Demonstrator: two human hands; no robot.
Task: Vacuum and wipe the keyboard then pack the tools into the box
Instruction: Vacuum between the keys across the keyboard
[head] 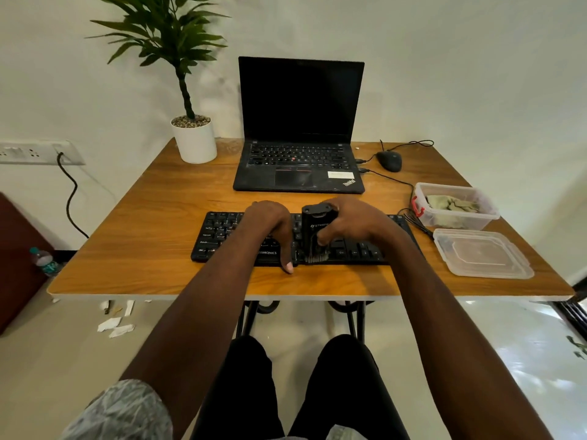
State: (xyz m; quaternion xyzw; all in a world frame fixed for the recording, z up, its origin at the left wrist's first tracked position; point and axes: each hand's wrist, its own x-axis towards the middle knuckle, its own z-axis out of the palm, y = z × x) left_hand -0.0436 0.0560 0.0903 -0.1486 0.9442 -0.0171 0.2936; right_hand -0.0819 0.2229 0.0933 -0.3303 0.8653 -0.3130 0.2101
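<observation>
A black keyboard (355,249) lies on the wooden table (152,217) near its front edge. My right hand (352,220) grips a small black handheld vacuum (313,230) held upright, its brush tip touching the keys near the keyboard's front middle. My left hand (270,227) rests flat on the keyboard's left half, thumb reaching over the front edge. A clear plastic box (457,217) with a greenish cloth (451,204) inside stands at the right. Its clear lid (482,257) lies in front of it.
An open black laptop (298,128) stands behind the keyboard, a black mouse (389,160) with cables to its right. A potted plant (193,138) is at the back left. A coiled black cable (413,217) lies between keyboard and box.
</observation>
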